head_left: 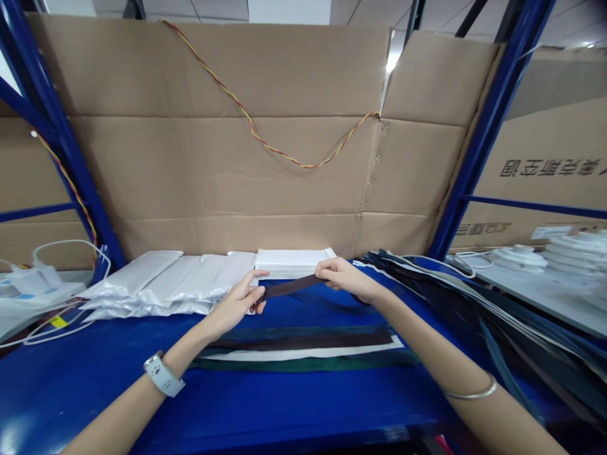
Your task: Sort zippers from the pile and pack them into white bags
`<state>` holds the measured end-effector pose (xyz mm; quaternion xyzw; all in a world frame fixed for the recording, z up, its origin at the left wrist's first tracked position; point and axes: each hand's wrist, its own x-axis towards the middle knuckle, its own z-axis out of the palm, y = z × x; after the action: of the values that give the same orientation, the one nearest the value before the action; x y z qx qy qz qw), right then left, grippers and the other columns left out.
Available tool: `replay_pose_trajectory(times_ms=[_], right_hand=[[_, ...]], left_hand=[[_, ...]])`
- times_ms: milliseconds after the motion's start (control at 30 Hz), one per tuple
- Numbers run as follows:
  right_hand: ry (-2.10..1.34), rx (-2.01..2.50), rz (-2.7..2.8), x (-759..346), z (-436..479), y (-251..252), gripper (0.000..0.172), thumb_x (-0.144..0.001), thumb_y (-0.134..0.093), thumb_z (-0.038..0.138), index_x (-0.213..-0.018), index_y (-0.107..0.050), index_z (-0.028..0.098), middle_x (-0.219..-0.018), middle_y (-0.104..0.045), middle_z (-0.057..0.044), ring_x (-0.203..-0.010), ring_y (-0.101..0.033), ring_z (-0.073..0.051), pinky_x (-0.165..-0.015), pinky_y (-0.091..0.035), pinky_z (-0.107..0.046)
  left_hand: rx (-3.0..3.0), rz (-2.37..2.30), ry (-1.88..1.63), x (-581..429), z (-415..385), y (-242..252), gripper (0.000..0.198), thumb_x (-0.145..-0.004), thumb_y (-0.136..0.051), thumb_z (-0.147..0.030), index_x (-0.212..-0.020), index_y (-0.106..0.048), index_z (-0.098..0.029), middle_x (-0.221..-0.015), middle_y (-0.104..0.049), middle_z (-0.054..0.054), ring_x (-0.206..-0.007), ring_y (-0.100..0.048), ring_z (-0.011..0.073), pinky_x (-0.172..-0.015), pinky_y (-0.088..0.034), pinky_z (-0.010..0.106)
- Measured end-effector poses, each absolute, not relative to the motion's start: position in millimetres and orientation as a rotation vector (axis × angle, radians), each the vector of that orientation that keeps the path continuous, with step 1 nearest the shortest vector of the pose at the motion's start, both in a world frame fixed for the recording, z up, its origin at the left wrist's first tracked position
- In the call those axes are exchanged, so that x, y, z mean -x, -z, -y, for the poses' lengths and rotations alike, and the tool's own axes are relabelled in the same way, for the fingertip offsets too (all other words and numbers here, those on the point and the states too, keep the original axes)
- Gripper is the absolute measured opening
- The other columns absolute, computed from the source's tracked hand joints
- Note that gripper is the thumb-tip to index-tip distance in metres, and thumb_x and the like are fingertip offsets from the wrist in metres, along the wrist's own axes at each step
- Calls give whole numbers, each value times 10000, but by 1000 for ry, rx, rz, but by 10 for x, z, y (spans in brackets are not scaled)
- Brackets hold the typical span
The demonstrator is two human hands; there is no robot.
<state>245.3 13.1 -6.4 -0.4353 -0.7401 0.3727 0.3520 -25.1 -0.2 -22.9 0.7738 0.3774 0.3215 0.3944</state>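
A dark brown fabric strip stretches across the middle of the view, just above the blue shelf top. My left hand pinches its left end between thumb and fingers, and my right hand pinches its right end. A white wristwatch sits on my left wrist, and a thin silver bangle circles my right forearm. Below the hands, long dark, white and green strips lie flat on the shelf. A white flat stack stands just behind the held strip.
Silvery-white flat packets lie along the back left. A heap of long dark strips spreads over the right side. Cardboard sheets with a yellow-red wire close the back, between blue rack uprights. White cables lie at left.
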Motion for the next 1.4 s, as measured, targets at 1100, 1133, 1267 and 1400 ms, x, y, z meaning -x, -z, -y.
replay_pose_trajectory(times_ms=[1100,1133,1267,1400], right_hand=[[-780,1014,1952,-1654,177,559,147,-776,-492,162,-654,-573,148,-580,-620,-13,-540,-565,-110,-550,-403,-212],[-785,1002,1960,-1654,180,555,149,-785,-490,171,-665,-575,148,-587,-621,-14,-548,-570,-112,-555,-406,-213],[-791,934,1992,-1653,188,537,186,-847,-466,242,-735,-582,150,-639,-625,-17,-602,-591,-117,-599,-420,-218],[-573,972,2117,-1657,221,462,203,-881,-421,252,-765,-559,160,-638,-612,-17,-574,-557,-116,-564,-388,-218]], left_hand=[[-2545,-1201,-782,-3,253,310,415,-933,-325,-353,-1333,-311,-242,-773,-618,1,-700,-598,190,-654,-414,293],[-2550,-1220,-793,2,236,328,407,-935,-316,-335,-1331,-314,-240,-763,-619,2,-699,-604,191,-651,-417,291],[-2569,-1253,-880,48,151,397,393,-933,-299,-250,-1325,-316,-231,-725,-621,-1,-673,-612,176,-643,-427,273],[-2665,-1201,-1003,61,127,404,382,-929,-331,-244,-1309,-317,-204,-730,-610,-5,-674,-594,150,-665,-427,253]])
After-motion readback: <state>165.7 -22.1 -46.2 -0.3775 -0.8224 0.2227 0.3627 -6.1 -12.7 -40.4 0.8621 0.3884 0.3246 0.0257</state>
